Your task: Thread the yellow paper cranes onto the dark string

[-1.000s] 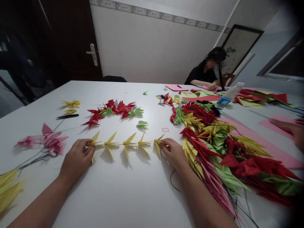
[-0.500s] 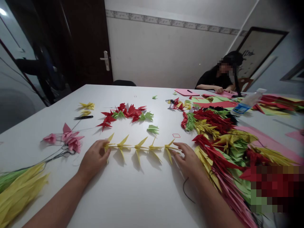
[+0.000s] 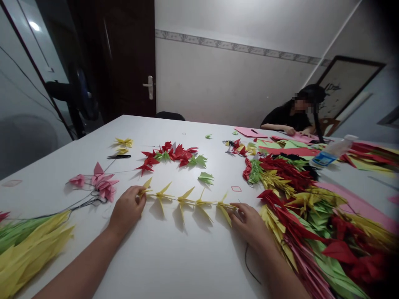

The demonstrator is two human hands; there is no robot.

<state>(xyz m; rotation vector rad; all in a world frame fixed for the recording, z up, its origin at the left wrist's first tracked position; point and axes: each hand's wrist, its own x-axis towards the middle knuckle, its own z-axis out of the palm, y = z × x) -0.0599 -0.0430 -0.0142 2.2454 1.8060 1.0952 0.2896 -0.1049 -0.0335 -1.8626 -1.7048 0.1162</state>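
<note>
A strand of yellow folded paper cranes (image 3: 185,201) stretches in a row just above or on the white table, between my two hands. My left hand (image 3: 127,209) pinches the crane at the left end, its thumb and fingers closed. At the other end my right hand (image 3: 251,224) has its thumb and fingers on the tail of the rightmost crane. A dark cord (image 3: 249,265) trails on the table below my right wrist. Beyond the strand lie a green paper piece (image 3: 206,178) and a curved string of red and green cranes (image 3: 179,154).
Pink cranes (image 3: 104,185), small black scissors (image 3: 119,156) and yellow cranes (image 3: 124,143) lie left. A yellow-green bundle (image 3: 37,253) fills the near left. Colourful crane strands (image 3: 289,226) crowd the right, with a plastic bottle (image 3: 333,151) behind. A person (image 3: 288,116) sits at the far side.
My view has swung slightly left and up, so the table and its contents appear further right and lower. Both hands stay at the two ends of the yellow strand.
</note>
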